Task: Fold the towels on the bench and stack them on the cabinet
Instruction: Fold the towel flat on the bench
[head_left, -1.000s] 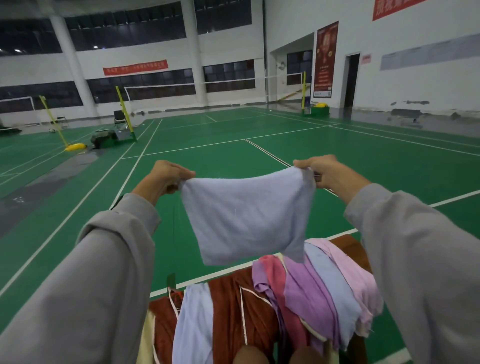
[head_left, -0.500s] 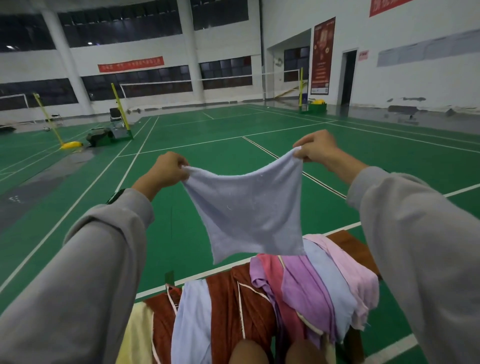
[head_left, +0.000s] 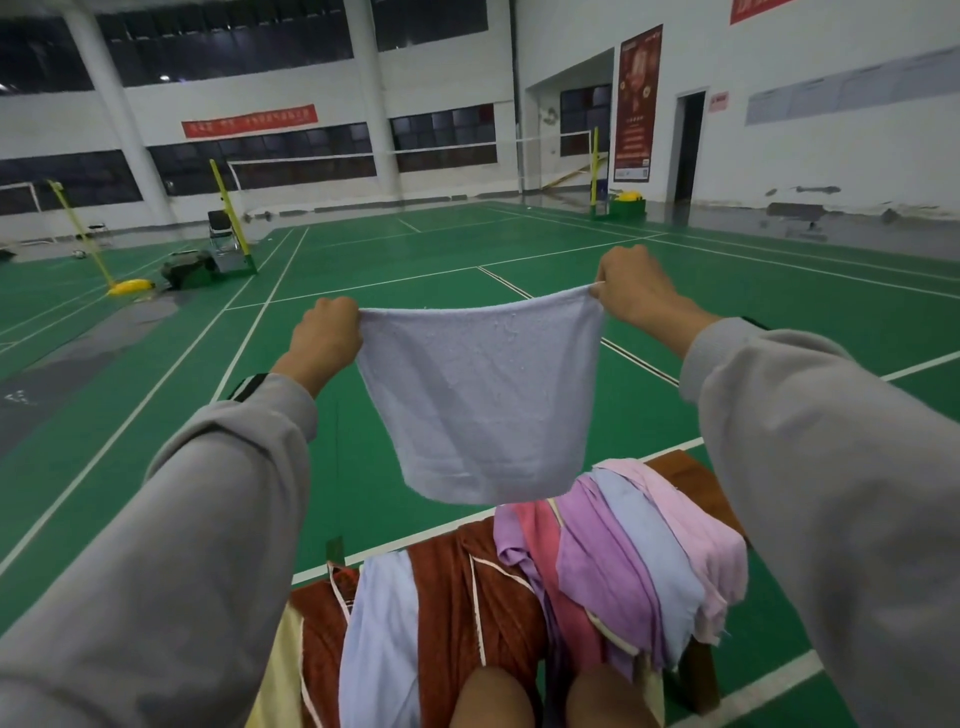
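cam: single, worn on my head | faces: forward and down along my outstretched arms | near: left hand (head_left: 327, 332), right hand (head_left: 631, 288) and towel (head_left: 478, 400) mid-frame, worktop (head_left: 696, 483) at bottom edge | far: court floor (head_left: 363, 260) beyond

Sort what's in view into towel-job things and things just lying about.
Job: pale blue towel, held up at its top corners by the left hand and right hand; unfolded towels draped over the wooden bench. The cabinet is not in view.
Lying about: folding chair, yellow net post, dark bag, red banner.
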